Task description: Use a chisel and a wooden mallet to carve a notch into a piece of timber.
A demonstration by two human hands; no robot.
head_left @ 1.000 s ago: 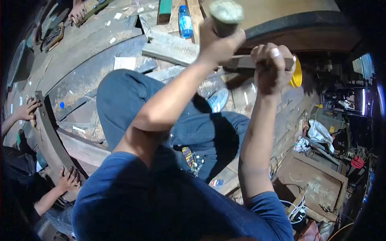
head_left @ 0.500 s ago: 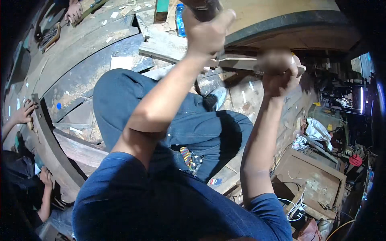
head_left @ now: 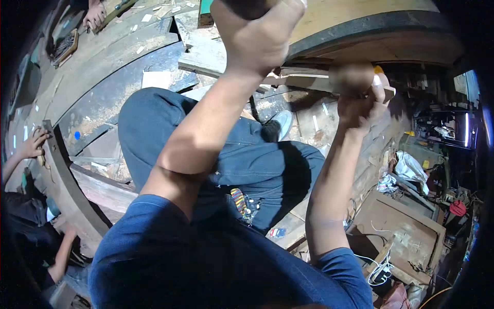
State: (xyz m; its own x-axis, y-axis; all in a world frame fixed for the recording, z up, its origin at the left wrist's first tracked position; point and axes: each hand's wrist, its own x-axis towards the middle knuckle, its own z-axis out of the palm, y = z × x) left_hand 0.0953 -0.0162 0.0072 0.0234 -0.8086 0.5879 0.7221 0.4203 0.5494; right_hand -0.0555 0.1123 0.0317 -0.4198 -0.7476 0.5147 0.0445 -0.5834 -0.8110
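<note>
My left hand (head_left: pixel 257 41) is raised near the top edge, closed around a dark tool (head_left: pixel 242 7) that is mostly cut off by the frame. My right hand (head_left: pixel 363 105) is closed on the end of a wooden strip (head_left: pixel 303 82), which extends leftward beneath the edge of a large curved wooden panel (head_left: pixel 355 23). A blurred brown patch over the right fingers hides detail, and a bit of something yellow (head_left: pixel 378 69) shows behind them. My folded legs (head_left: pixel 149 129) are below, with one shoe (head_left: pixel 283 123) near the middle.
A co-worker's hand (head_left: pixel 36 141) rests by a long board (head_left: pixel 72 195) at left; another hand (head_left: pixel 95 18) is at top left on a bar. Loose planks (head_left: pixel 200 56) and scraps lie around. A shallow wooden box (head_left: pixel 401 226), white cables (head_left: pixel 381 270) and clutter are at lower right.
My left hand has risen toward the upper left with the tool. My right hand has shifted slightly right. The co-worker's lower hand at left has shifted along the board.
</note>
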